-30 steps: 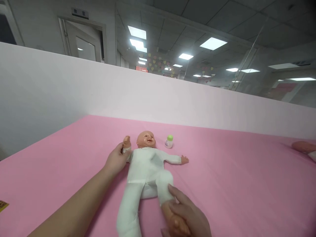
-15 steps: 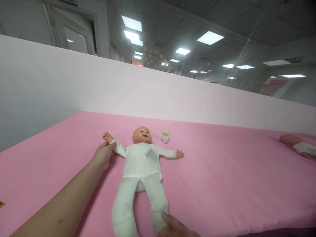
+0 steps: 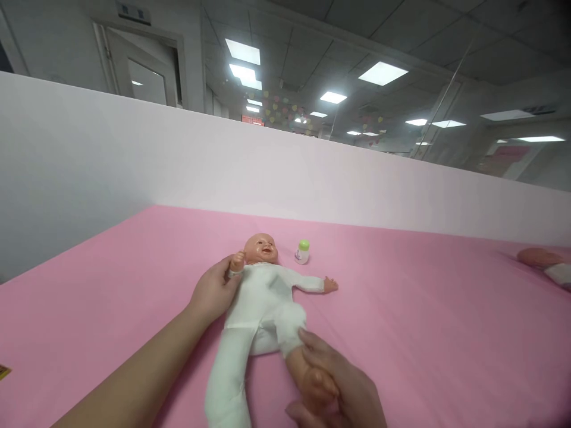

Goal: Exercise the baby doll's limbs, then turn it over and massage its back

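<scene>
A baby doll in white clothing lies on its back on the pink sheet, head toward the wall. On the picture's left, my left hand is closed round the doll's forearm, whose small fist rises beside its chin. My right hand grips the doll's lower leg near the bare foot, with that knee bent up. The doll's other leg stretches straight toward me. Its other arm is spread out to the right. Just right of the head stands a small bottle with a green cap.
A white padded wall runs along the back of the pink surface. Another doll lies at the far right edge. A small yellow item shows at the left edge. Behind the wall are a door and glass.
My left hand has brought the doll's arm inward, from stretched out to beside its head. My right hand has raised and bent the doll's leg toward its body.
</scene>
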`<state>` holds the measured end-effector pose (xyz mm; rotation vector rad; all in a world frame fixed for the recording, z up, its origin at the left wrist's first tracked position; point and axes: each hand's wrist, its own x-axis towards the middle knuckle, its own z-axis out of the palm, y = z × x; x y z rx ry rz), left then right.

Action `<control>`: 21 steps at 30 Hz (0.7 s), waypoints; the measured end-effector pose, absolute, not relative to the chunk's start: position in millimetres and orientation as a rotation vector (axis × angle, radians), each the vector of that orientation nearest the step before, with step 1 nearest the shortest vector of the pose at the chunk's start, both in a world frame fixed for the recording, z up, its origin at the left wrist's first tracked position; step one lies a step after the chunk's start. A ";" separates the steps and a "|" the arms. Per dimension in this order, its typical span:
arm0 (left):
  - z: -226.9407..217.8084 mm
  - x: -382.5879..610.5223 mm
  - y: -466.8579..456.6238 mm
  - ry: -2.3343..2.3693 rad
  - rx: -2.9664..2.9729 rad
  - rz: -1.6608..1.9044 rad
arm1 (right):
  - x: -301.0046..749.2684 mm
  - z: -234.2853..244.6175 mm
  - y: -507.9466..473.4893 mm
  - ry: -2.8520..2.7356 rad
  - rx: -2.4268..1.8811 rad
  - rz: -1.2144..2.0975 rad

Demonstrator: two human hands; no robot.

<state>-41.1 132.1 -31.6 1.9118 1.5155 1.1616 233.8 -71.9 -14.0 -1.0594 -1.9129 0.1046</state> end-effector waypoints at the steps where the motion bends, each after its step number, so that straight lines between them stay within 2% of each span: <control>1: -30.8 -37.9 129.8 1.491 2.036 1.123 | 230.4 -8.9 -64.0 -1.910 -1.046 0.104; 5: -35.1 -30.3 128.0 1.502 2.294 1.028 | 217.5 11.1 -31.8 -1.880 -1.161 0.239; 12: -36.2 -29.5 125.7 1.544 2.323 0.955 | 202.5 19.6 -6.2 -1.890 -1.377 0.487; 21: -32.2 -32.0 127.7 1.455 2.141 1.055 | 208.7 6.0 -19.6 -1.831 -1.362 0.404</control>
